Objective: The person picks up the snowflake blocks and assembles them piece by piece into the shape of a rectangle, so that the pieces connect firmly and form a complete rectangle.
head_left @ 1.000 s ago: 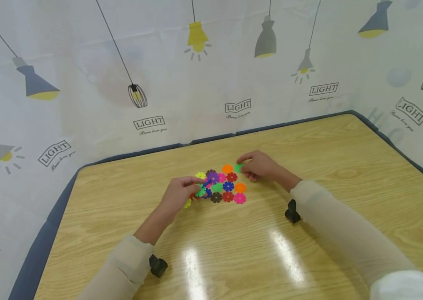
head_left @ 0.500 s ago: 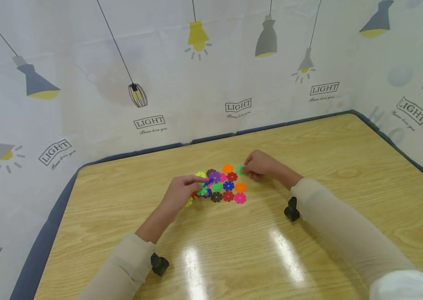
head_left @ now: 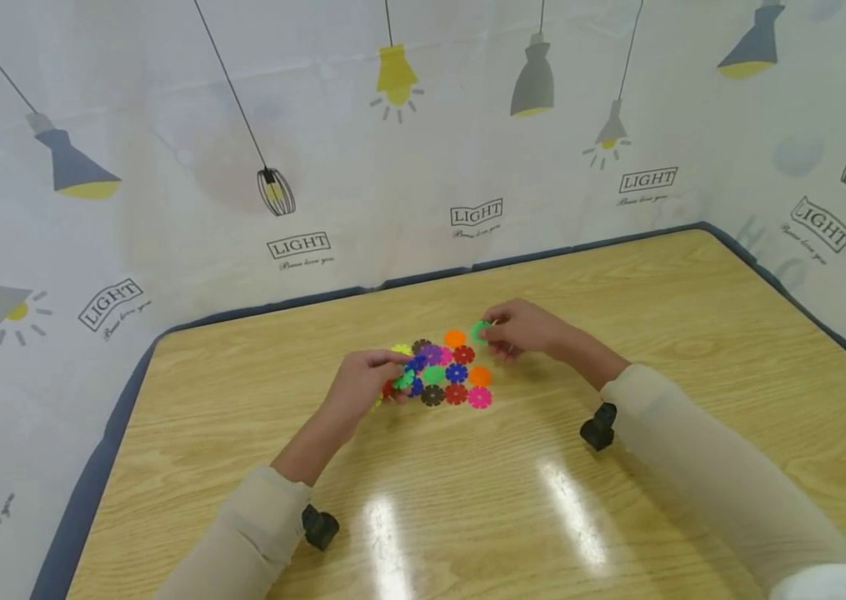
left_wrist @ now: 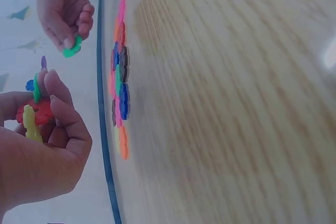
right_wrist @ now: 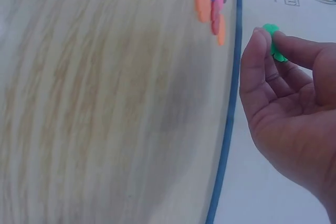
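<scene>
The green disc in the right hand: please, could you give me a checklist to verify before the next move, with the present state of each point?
1. Green disc pinched by the right hand: ok.
2. Green disc lifted off the table: ok.
3. Cluster of coloured pieces held in the left hand: ok.
4. Green disc touching that cluster: not ok, they are apart.
5. Slots of the green disc lined up with a piece in the cluster: cannot tell.
6. Remaining discs lying flat on the table: ok.
</scene>
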Available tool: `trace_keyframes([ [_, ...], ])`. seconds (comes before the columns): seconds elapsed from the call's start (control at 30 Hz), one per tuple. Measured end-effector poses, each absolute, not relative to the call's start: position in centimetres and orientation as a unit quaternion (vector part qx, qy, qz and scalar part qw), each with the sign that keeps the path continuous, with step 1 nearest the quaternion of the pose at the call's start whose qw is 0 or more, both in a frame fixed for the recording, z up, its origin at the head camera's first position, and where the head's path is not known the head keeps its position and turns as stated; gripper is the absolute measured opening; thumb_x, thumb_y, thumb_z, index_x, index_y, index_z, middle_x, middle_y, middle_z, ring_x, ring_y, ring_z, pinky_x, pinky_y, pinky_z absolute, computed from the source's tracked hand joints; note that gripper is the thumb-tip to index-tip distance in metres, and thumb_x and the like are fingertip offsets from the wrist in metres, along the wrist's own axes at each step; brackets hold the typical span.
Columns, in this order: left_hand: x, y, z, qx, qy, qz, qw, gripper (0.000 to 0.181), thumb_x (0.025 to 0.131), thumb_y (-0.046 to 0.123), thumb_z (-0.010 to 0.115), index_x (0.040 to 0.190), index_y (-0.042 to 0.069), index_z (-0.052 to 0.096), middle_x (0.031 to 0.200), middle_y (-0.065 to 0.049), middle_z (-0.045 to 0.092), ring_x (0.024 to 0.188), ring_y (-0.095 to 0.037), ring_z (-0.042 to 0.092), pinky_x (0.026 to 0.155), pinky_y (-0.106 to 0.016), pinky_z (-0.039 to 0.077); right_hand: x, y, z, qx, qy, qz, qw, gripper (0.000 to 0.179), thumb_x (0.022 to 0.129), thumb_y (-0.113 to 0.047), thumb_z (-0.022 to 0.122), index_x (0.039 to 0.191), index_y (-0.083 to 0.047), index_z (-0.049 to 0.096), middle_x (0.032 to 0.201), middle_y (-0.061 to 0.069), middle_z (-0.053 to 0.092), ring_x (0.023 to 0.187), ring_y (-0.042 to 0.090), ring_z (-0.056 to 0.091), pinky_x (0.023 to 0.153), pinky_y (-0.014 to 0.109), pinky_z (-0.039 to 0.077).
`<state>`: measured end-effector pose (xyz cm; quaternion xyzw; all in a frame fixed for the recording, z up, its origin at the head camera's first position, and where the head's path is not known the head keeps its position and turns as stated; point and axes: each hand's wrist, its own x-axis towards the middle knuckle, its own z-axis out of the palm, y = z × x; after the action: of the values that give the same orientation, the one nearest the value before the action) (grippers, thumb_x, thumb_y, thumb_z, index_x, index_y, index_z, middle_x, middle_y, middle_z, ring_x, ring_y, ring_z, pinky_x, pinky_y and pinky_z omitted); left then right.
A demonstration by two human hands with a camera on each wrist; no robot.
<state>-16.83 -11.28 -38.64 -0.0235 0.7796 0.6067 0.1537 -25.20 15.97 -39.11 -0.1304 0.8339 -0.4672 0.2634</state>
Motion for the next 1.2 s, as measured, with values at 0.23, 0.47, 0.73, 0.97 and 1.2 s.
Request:
trace_keyframes([
  [0.23,-16.7,-10.9,-38.1,-0.024,0.776,0.612,0.15,0.023,0.098,0.011,0.055,0.114,0.004,0.071,0.103,-0.013,0.069,0.069,-0.019,0.066,0.074,-0.036,0.058,-24.0,15.5,-37.9,-0.167,0.827,-0.469,0.262,0.026,0.1,-0.019,0.056,0.108,0.005,0.064,0.084,0.014,0.062,0.069,0.02,0.057,0.07,0.034,0.058],
  [0.47,-16.7,-10.9,-38.1,-0.018,0.767,0.624,0.146,0.028,0.1,0.023,0.055,0.113,0.003,0.071,0.093,-0.014,0.069,0.063,-0.016,0.063,0.074,-0.038,0.056,-23.0,14.7,-37.1,-0.195,0.818,-0.478,0.255,0.025,0.099,-0.019,0.057,0.1,0.005,0.064,0.077,0.008,0.057,0.068,0.02,0.056,0.075,0.046,0.056],
  [0.73,-16.6,-10.7,-37.9,0.008,0.76,0.635,0.139,0.032,0.095,0.033,0.063,0.106,0.004,0.072,0.083,-0.009,0.069,0.063,-0.017,0.063,0.078,-0.041,0.056,-22.8,14.1,-36.3,-0.206,0.817,-0.484,0.238,0.024,0.098,-0.017,0.058,0.105,0.005,0.065,0.082,0.015,0.06,0.069,0.021,0.058,0.077,0.047,0.056],
  [0.97,-16.6,-10.4,-38.0,0.021,0.764,0.629,0.143,0.032,0.095,0.033,0.063,0.108,0.005,0.072,0.093,-0.01,0.069,0.071,-0.017,0.065,0.077,-0.035,0.056,-22.7,14.2,-36.1,-0.207,0.82,-0.481,0.232,0.019,0.096,-0.014,0.06,0.104,0.001,0.069,0.086,0.019,0.065,0.07,0.02,0.06,0.073,0.039,0.058],
  [1.2,-16.6,-10.2,-38.2,0.014,0.755,0.638,0.149,0.028,0.095,0.029,0.064,0.106,0.004,0.072,0.098,-0.011,0.07,0.073,-0.024,0.068,0.085,-0.045,0.055,-22.6,14.1,-35.8,-0.23,0.831,-0.455,0.222,0.019,0.096,-0.013,0.061,0.105,-0.001,0.073,0.091,0.018,0.07,0.068,0.018,0.062,0.07,0.034,0.058],
])
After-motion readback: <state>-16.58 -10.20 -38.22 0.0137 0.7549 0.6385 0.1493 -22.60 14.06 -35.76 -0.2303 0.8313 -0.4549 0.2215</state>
